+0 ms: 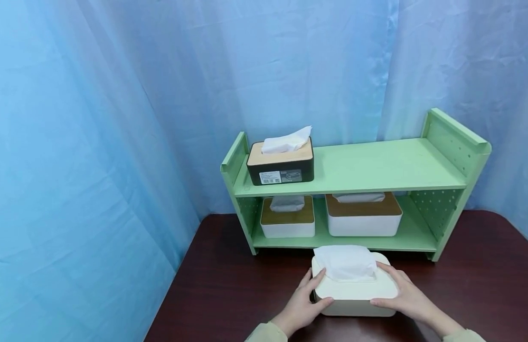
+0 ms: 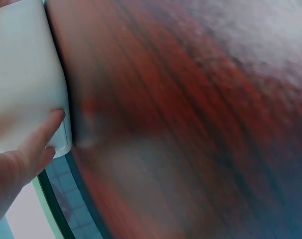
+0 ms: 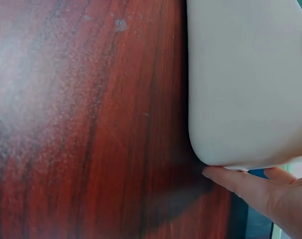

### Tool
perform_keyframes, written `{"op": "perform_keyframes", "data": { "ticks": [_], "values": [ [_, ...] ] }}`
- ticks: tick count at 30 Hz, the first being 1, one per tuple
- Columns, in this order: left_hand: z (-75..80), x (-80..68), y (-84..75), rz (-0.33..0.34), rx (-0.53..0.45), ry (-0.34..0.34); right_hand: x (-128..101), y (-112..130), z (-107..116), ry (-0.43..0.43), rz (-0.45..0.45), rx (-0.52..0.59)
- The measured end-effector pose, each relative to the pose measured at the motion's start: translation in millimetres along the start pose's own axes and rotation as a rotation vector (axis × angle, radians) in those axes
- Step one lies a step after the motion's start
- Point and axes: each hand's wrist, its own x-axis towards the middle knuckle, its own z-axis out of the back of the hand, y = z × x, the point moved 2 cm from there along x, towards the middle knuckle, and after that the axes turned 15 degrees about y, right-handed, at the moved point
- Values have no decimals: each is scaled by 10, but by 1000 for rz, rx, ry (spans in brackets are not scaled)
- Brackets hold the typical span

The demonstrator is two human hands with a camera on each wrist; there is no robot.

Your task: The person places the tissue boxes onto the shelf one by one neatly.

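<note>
Gripping smooth rounded cream tissue box (image 1: 353, 297) lower center, left hand (image 1: 304, 304) and right hand (image 1: 402, 297) are curling around its ends on glossy wood-grain table (image 1: 230, 294).

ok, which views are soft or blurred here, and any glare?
Head view: sharp and evenly lit; both hands, left hand and right hand, and the tissue box read clearly. Left wrist view: table smeared by motion blur, with a pale sheen at upper right. Right wrist view: wood grain fairly crisp, soft glare at left, dark shadow under the box corner.
</note>
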Motion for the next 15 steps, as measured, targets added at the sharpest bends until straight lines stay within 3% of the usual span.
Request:
{"op": "perform_keyframes", "data": {
  "ticks": [11,15],
  "values": [
    [50,-41,40,-10,6,-8,8,-19,14,129,-4,133],
    [43,-51,46,-26,13,-20,10,-31,10,141,-3,129]
  ]
}}
